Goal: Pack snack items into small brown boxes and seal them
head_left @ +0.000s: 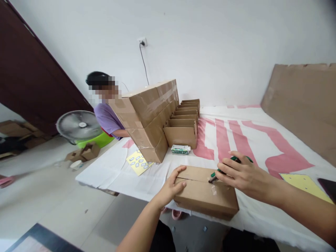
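A closed cardboard box [199,196] lies flat at the table's front edge, with a seam along its top and a short piece of clear tape [214,190] near the right end. My left hand [172,185] grips the box's left end, thumb and fingers spread over its corner. In my right hand [236,171] is a green and black hand tool [213,176], its dark tip at the seam. My fingers cover much of that tool, so its exact kind cannot be made out. A small green and white carton [181,149] lies behind the box.
Taped cardboard boxes [149,115] are stacked at the left, beside a row of open-topped boxes [181,134]. A person in a purple top [107,117] is behind the stack. Yellow sheets [139,162] lie on the white cloth [105,171]. A fan [82,125] stands left.
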A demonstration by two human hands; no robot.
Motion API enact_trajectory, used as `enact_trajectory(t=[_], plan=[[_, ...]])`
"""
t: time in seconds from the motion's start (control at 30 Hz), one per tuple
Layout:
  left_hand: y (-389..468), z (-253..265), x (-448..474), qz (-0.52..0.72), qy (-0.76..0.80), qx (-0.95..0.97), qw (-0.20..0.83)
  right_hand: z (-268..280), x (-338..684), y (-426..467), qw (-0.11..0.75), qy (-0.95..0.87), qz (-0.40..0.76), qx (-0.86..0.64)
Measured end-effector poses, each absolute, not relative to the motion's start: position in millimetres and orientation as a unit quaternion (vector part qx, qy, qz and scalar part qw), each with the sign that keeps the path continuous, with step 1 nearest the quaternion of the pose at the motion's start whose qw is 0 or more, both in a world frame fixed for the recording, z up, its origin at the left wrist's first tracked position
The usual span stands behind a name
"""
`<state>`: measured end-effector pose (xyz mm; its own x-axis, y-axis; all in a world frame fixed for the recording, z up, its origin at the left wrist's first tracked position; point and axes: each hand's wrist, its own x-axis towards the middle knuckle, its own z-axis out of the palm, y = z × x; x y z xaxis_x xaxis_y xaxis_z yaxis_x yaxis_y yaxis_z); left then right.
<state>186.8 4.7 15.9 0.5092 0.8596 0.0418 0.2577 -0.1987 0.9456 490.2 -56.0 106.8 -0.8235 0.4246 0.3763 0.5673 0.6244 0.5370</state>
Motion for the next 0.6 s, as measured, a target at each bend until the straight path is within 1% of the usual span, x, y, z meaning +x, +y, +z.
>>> enact_trajectory(t=[0.27,0.43,0.6], plan=[[4,18,188,0.301,0.399,0.71,0.496,110,497,-63,0.094,-0.896,-0.32,-0.294],[5,16,187,0.302,0.392,0.715,0.494,108,511,-69,0.117,-0.889,-0.32,-0.307],[6,15,186,0.305,0.392,0.719,0.486,92,544,-76,0.15,-0.88,-0.265,-0.365]])
